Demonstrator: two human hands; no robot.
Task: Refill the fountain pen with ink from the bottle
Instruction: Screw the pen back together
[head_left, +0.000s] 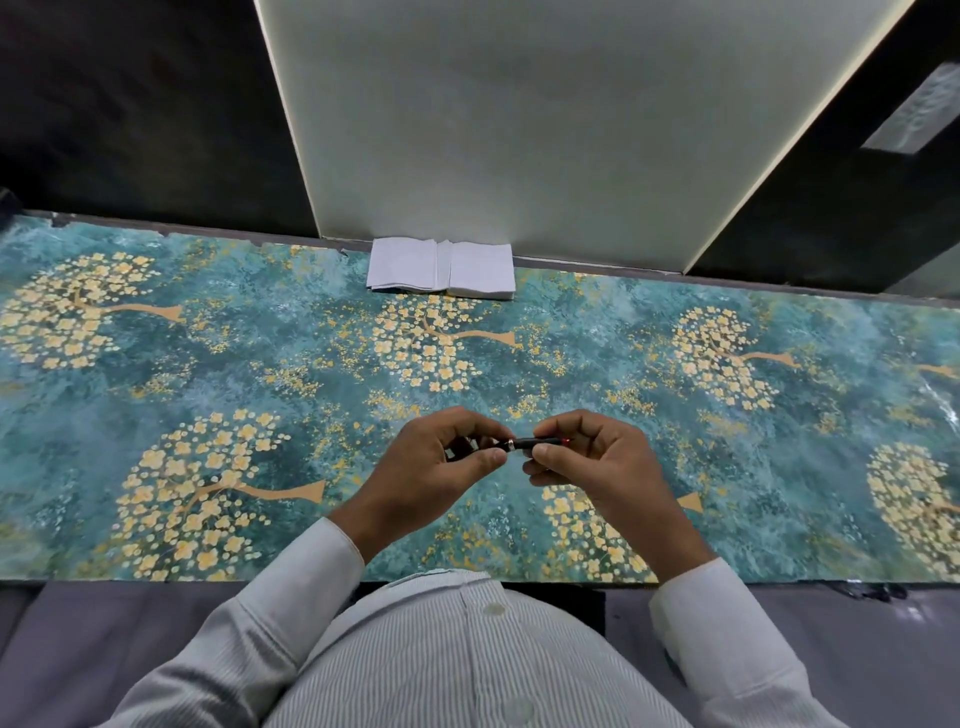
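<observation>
A black fountain pen (530, 443) with a silver ring lies level between both hands, just above the table near its front middle. My left hand (441, 462) grips the pen's left end, with thumb and fingers curled round it. My right hand (597, 462) pinches the right part of the barrel, where a small red spot shows. Most of the left end is hidden inside my fingers. No ink bottle is in view.
The table (260, 374) wears a teal cover with yellow blossom trees. A stack of white paper napkins (441, 270) lies at the back edge against a pale wall panel (519, 130). The front edge runs just before my striped shirt.
</observation>
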